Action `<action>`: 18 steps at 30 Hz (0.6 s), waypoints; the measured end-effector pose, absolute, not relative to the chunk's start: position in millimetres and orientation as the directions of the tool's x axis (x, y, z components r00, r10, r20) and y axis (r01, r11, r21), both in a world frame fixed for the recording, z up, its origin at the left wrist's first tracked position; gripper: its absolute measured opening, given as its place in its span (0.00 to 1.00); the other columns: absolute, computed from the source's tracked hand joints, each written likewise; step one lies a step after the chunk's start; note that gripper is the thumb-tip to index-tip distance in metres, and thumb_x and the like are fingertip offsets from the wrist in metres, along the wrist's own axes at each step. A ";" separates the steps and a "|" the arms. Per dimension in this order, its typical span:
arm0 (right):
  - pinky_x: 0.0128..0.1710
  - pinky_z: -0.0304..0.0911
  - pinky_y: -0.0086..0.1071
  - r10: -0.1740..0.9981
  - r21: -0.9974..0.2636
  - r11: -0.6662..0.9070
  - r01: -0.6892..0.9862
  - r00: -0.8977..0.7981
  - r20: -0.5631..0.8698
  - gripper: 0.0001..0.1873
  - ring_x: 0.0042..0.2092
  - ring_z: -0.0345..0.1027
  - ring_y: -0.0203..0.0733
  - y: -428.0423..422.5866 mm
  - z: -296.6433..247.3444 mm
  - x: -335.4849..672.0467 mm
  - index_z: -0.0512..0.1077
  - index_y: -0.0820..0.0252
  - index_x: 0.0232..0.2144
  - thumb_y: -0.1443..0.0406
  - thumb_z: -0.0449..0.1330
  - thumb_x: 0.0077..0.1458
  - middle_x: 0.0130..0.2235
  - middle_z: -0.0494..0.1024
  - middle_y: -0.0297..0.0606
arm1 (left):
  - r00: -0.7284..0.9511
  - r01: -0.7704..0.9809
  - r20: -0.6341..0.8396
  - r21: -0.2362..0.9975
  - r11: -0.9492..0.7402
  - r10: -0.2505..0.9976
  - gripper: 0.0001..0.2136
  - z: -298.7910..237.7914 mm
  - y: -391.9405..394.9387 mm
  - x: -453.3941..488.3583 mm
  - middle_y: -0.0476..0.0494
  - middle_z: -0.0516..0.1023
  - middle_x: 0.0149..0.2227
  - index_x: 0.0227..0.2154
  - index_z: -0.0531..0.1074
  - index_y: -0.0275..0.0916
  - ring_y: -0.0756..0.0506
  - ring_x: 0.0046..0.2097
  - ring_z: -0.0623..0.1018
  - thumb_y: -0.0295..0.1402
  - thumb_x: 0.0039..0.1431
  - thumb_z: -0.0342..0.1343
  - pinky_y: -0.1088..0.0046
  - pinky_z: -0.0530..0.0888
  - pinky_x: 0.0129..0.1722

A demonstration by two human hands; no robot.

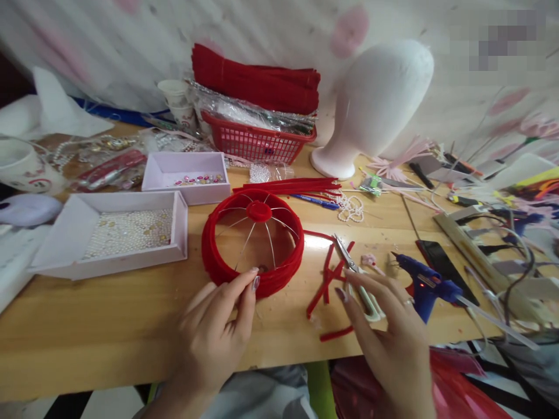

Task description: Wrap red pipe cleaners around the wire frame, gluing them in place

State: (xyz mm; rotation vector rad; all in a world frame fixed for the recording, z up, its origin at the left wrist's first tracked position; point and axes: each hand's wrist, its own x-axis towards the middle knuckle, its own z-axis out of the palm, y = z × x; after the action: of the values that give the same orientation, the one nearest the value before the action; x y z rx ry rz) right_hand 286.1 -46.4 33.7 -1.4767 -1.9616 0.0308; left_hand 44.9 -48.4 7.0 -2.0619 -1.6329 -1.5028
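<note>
A round red velvet-wrapped frame (252,244) with thin wire spokes and a red hub lies on the wooden table (109,326). My left hand (213,331) rests at its near rim, fingertips touching the red band, fingers slightly curled and holding nothing. My right hand (388,331) hovers with fingers spread over the white handles of small scissors (356,276), touching or nearly touching them. Cut red pipe-cleaner pieces (327,279) lie between the frame and the scissors.
A blue glue gun (425,285) stands right of my right hand. Two white boxes hold pearls (126,233) and gems (187,174). Behind are a red basket (257,142), long red pipe cleaners (288,186), a white foam head (375,99) and craft clutter at right.
</note>
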 end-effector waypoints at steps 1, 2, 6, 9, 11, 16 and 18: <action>0.54 0.70 0.42 0.846 -0.390 0.414 0.823 -0.190 0.498 0.14 0.52 0.74 0.47 -40.6 34.8 276.5 0.73 0.52 0.51 0.67 0.60 0.65 0.49 0.78 0.42 | -0.073 0.786 0.736 0.457 -0.415 0.673 0.06 6.9 -48.1 45.2 0.46 0.86 0.32 0.43 0.78 0.36 0.52 0.26 0.80 0.22 0.65 0.60 0.77 0.76 0.34; 0.57 0.68 0.43 0.840 -0.389 0.455 0.801 -0.241 0.486 0.16 0.57 0.71 0.48 -34.5 35.3 267.0 0.70 0.53 0.54 0.68 0.58 0.65 0.55 0.75 0.44 | -0.075 0.788 0.743 0.453 -0.417 0.665 0.06 6.8 -47.8 45.5 0.46 0.86 0.32 0.43 0.78 0.35 0.52 0.26 0.80 0.22 0.65 0.60 0.77 0.76 0.34; 0.61 0.63 0.50 0.855 -0.395 0.494 0.774 -0.348 0.385 0.25 0.63 0.63 0.52 -14.8 31.7 242.4 0.60 0.57 0.63 0.71 0.54 0.65 0.60 0.71 0.50 | -0.065 0.792 0.751 0.439 -0.424 0.657 0.07 6.3 -48.2 44.9 0.45 0.86 0.32 0.43 0.78 0.34 0.51 0.28 0.82 0.21 0.65 0.60 0.77 0.76 0.35; 0.53 0.66 0.50 0.864 -0.361 0.469 0.806 -0.334 0.377 0.16 0.50 0.70 0.51 -10.5 29.1 243.6 0.67 0.57 0.56 0.69 0.54 0.67 0.44 0.79 0.43 | -0.066 0.784 0.748 0.449 -0.429 0.660 0.07 6.0 -49.0 44.2 0.45 0.87 0.32 0.43 0.78 0.34 0.51 0.28 0.82 0.21 0.65 0.60 0.77 0.76 0.36; 0.48 0.67 0.47 0.860 -0.360 0.467 0.808 -0.320 0.397 0.07 0.44 0.72 0.48 -12.0 30.9 249.2 0.72 0.55 0.46 0.67 0.56 0.68 0.36 0.79 0.38 | -0.070 0.779 0.751 0.452 -0.434 0.657 0.07 6.3 -49.0 44.3 0.46 0.87 0.32 0.43 0.78 0.34 0.52 0.28 0.82 0.21 0.65 0.60 0.78 0.76 0.36; 0.46 0.69 0.40 0.851 -0.555 0.473 0.684 -0.192 0.488 0.05 0.43 0.75 0.44 -21.9 42.4 249.4 0.75 0.53 0.36 0.69 0.62 0.63 0.37 0.81 0.36 | -0.079 0.773 0.738 0.471 -0.426 0.671 0.08 7.5 -48.3 45.0 0.47 0.87 0.33 0.44 0.77 0.36 0.52 0.28 0.82 0.21 0.66 0.59 0.77 0.78 0.35; 0.51 0.69 0.43 0.854 -0.682 0.466 0.564 -0.084 0.514 0.06 0.49 0.76 0.46 -25.3 46.1 239.5 0.74 0.52 0.36 0.69 0.61 0.64 0.44 0.82 0.38 | -0.081 0.769 0.727 0.481 -0.422 0.682 0.09 7.5 -48.6 44.7 0.47 0.87 0.34 0.45 0.77 0.37 0.51 0.28 0.83 0.21 0.66 0.58 0.77 0.78 0.36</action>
State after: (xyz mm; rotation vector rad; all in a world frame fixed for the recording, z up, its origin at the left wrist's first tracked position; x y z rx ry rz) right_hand 239.5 -25.3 46.1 -1.2103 -1.7674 0.3833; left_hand 44.7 -48.6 7.5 -2.0686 -1.6388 -1.5388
